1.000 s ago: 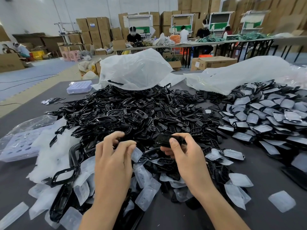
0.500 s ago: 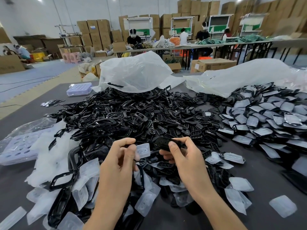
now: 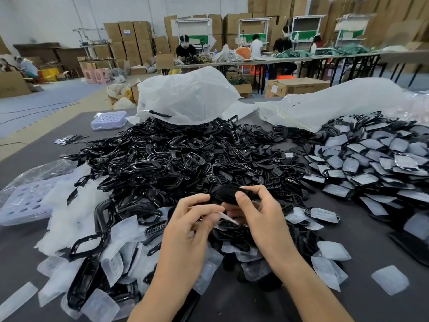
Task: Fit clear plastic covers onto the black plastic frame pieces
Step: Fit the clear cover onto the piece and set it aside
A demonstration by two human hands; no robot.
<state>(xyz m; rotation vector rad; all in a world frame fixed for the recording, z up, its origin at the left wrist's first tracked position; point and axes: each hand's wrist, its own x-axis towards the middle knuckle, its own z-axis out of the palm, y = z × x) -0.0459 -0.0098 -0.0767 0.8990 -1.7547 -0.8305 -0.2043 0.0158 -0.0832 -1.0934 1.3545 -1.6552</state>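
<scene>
The left hand (image 3: 190,226) has brought a cover (image 3: 228,218) up from the near pile and pinches it just under the frame (image 3: 226,193). The right hand (image 3: 260,217) grips that frame between thumb and fingers above the counter (image 3: 371,240). The parts almost meet, so pressing them together looks next.
</scene>
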